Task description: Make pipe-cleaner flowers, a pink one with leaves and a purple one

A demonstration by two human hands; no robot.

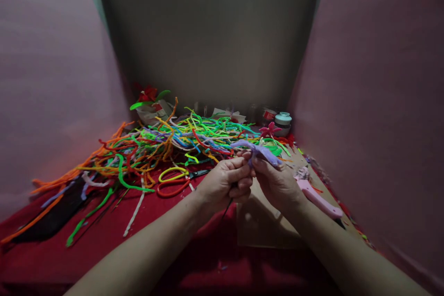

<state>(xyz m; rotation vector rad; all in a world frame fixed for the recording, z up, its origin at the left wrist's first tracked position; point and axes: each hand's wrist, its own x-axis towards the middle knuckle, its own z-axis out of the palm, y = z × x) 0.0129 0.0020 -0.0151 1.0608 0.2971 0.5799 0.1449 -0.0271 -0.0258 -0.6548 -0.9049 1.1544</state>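
Observation:
Both hands meet above the table, close to the front of a brown board. Between them is a purple fuzzy flower (265, 152) with spread petals, which looks made of pipe cleaner. My right hand (275, 182) is closed, its thumb and fingers pinching the flower at its base. My left hand (231, 179) is closed too, its fingers wrapped around a thin dark stem (227, 209) that sticks out below the fist. The upper part of the stem is hidden by the fingers. Scissors (174, 181) with one yellow and one red handle lie just left of my left hand.
A big tangled heap of coloured pipe cleaners (183, 136) spreads across the back and left. The brown board (260, 226) lies under my hands. A pink-handled tool (321, 200) rests at right. Behind are a pink flower (269, 130) and a jar (283, 120). Walls rise on both sides.

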